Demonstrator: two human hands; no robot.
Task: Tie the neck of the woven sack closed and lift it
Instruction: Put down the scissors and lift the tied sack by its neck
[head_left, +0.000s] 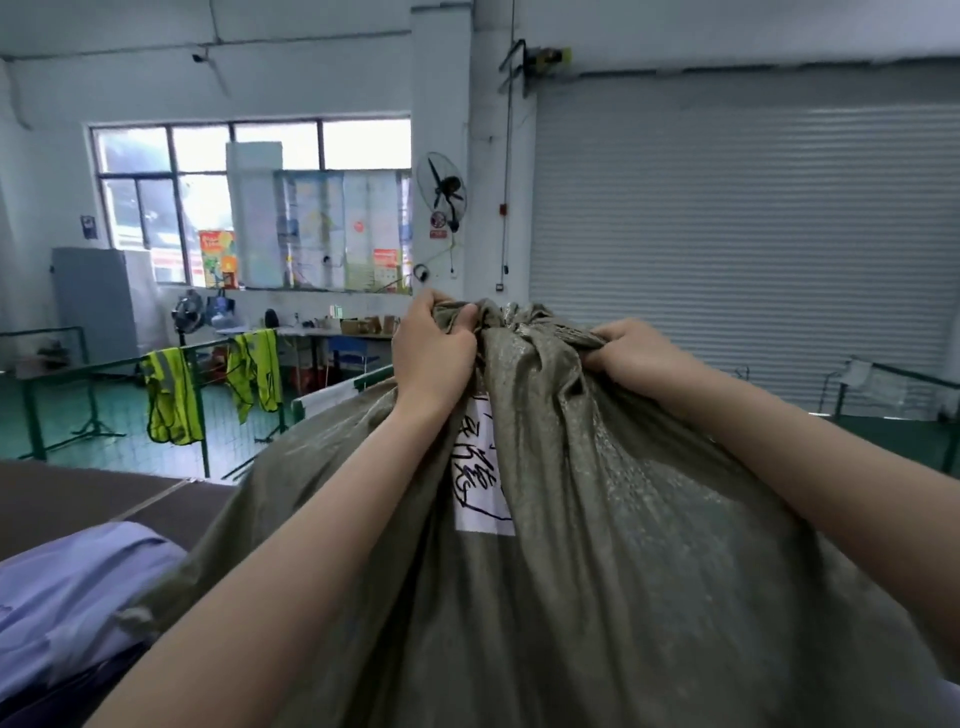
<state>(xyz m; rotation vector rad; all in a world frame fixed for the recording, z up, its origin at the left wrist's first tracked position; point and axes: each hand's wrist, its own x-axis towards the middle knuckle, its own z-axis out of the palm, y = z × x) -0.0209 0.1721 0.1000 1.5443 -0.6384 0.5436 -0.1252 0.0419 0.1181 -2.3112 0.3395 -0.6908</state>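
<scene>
A large olive-green woven sack (597, 545) fills the lower middle of the head view, full and bulging. A white label (480, 467) with black handwriting sits on its front. Its neck (511, 319) is bunched and twisted into a knot at the top. My left hand (431, 345) grips the gathered fabric on the left of the neck. On the right of the knot, my right hand (631, 348) clutches a fold of the sack. Both forearms reach up across the sack.
Pale blue cloth (67, 597) lies at the lower left on a dark brown surface (78, 493). Green railings (104, 364) with two yellow safety vests (171, 400) stand behind at left. A closed roller shutter (737, 249) fills the right wall. A desk (332, 332) stands under the window.
</scene>
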